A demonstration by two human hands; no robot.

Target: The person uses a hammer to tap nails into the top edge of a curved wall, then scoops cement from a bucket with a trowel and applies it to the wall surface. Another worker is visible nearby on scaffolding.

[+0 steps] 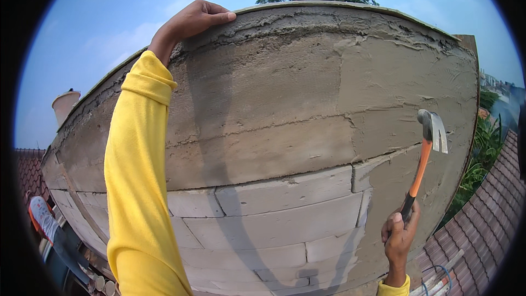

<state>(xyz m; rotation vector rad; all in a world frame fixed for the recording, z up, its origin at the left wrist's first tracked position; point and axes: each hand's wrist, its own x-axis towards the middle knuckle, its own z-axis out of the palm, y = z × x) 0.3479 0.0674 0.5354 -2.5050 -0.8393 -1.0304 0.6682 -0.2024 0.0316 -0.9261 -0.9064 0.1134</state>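
Observation:
My left arm, in a yellow sleeve, reaches up to the top of the block wall (285, 203). There my left hand (198, 19) hooks its fingers over a thin board (307, 4) along the wall's upper edge, thumb on the near side. Low on the right, my right hand (401, 231) is closed round the black grip of a claw hammer (421, 167) with an orange shaft. The hammer stands head up in front of the plastered part of the wall, its claw turned to the right. Wet-looking grey plaster (400, 82) covers the upper and right areas; pale blocks show below.
At the lower left a person (49, 225) in an orange and light top is bent beside the wall. A tiled roof (482, 225) slopes at the right, with pipes and a blue hose (446, 277) near it. A wooden board (467, 44) edges the wall's right end.

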